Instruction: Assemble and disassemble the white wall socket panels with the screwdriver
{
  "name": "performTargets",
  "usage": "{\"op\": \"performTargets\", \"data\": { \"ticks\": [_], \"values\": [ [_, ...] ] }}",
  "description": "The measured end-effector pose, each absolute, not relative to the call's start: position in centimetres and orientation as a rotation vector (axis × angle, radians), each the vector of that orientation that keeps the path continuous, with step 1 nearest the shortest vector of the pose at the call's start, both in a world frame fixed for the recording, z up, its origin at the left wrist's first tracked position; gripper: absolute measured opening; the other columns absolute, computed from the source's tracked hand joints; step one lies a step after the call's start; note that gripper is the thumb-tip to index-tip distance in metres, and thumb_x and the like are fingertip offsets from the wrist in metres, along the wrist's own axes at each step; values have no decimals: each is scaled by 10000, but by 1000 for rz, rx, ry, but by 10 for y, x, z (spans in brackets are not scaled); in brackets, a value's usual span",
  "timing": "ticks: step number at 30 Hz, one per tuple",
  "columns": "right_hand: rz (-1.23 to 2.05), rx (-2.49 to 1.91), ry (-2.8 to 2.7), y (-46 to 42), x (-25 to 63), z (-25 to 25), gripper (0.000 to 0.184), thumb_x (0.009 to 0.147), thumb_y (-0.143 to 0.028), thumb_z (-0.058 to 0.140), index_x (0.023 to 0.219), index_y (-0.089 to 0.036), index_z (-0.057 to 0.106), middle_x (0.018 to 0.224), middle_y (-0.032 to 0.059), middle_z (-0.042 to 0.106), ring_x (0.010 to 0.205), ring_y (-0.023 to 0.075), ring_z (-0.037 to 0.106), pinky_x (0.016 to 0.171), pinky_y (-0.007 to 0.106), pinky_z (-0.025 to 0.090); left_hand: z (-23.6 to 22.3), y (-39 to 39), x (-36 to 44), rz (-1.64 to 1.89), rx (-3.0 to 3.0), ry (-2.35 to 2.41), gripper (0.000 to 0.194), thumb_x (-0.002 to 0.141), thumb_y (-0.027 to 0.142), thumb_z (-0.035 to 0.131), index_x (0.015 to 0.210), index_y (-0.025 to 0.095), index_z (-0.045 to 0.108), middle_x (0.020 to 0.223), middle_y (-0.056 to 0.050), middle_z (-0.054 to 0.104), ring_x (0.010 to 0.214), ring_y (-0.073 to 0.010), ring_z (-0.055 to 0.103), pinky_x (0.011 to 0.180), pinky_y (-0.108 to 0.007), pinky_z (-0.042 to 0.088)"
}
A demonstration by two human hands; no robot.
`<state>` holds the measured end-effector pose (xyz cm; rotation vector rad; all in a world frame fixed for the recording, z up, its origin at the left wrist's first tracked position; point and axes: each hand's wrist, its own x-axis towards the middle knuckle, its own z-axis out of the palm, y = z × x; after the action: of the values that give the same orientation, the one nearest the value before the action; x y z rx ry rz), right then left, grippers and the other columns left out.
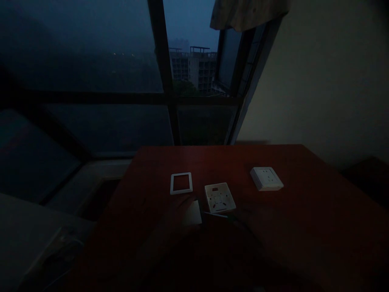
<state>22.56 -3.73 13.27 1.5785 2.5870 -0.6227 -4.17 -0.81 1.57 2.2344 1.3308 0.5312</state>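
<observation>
My left hand point(179, 211) is closed around a white socket panel point(193, 212), held on edge with its pale flat face turned to the left. In my right hand point(247, 219) is a screwdriver point(216, 215), its thin metal shaft pointing left so that the tip meets or nearly meets the panel's dark back side. Just beyond my hands lies an open white back box point(220, 198), hollow side up. A white square frame point(172, 184) rests flat on the table to the left of the box. Dim light hides most finger detail.
The reddish-brown table point(212, 158) stands against a large window point(100, 73). On its right side sits an assembled white wall socket point(266, 179). A pale wall point(319, 89) rises at the right, and a curtain point(249, 14) hangs above the window.
</observation>
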Motion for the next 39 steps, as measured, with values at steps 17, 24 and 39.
{"op": "performTargets", "data": {
  "ticks": [17, 24, 39],
  "values": [
    [-855, 1194, 2269, 63, 205, 159, 316, 819, -292, 444, 830, -101, 696, 704, 91, 660, 527, 143, 552, 466, 235, 354, -6, 1, -51, 566, 2353, 1277, 767, 681, 386, 746, 1354, 248, 404, 1388, -82, 437, 1245, -286, 429, 1029, -425, 390],
    [-1523, 1368, 2080, 53, 235, 121, 324, 849, -401, 440, 813, -140, 628, 609, -9, 535, 454, 79, 425, 439, 194, 337, -6, 5, -52, 551, 2347, 1247, 745, 695, 422, 726, 1351, 273, 407, 1395, -61, 429, 1250, -276, 420, 1039, -416, 376],
    [-2172, 2011, 1843, -57, 236, 43, 482, 830, -625, 419, 757, -173, 569, 645, -32, 505, 542, 88, 445, 487, 193, 335, 18, 9, -45, 617, 2226, 1215, 661, 637, 360, 753, 1242, 244, 513, 1349, -66, 471, 1202, -280, 471, 1009, -409, 410]
  ]
}}
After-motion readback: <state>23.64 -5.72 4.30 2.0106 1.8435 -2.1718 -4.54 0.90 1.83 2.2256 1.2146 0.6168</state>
